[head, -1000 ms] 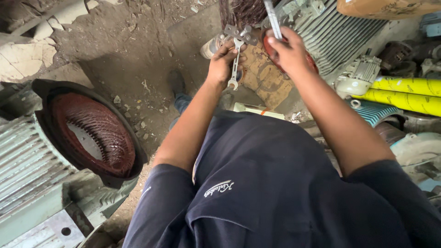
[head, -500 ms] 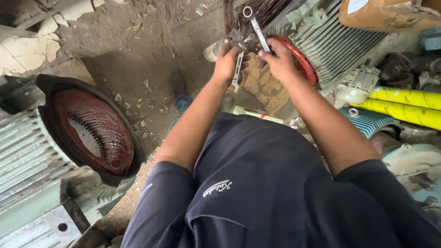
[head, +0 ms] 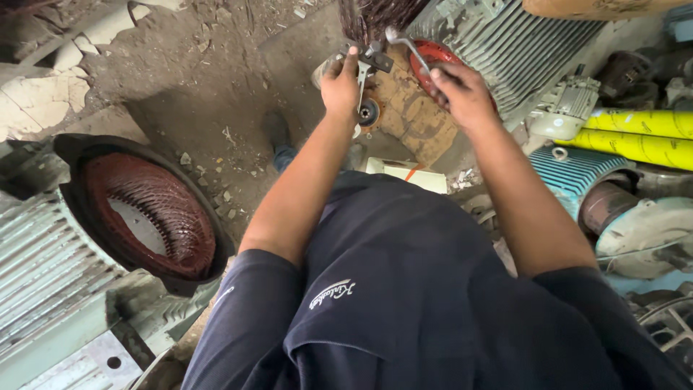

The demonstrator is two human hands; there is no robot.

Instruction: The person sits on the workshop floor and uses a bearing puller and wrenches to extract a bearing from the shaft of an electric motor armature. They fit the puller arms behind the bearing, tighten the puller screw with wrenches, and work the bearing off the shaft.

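Observation:
My left hand (head: 339, 85) grips a small metal clamp-like part (head: 370, 59) with a second spanner hanging down from it. My right hand (head: 462, 92) is closed around a silver spanner (head: 406, 45) whose ring end points up and left toward that part. Both hands are held out in front of me, above a red round cover (head: 432, 59) and a brown cardboard piece (head: 408, 115) on the ground. A small round bearing (head: 369, 113) shows just below the left hand.
A large open motor housing with copper windings (head: 144, 209) lies at the left. A grey finned motor body (head: 520, 43) is at the top right, yellow tubes (head: 635, 133) and a teal finned motor (head: 577, 170) at the right. The ground is dirt with rubble.
The spanner in my right hand has swung leftward and tilted down toward the part in my left hand. The view has shifted slightly.

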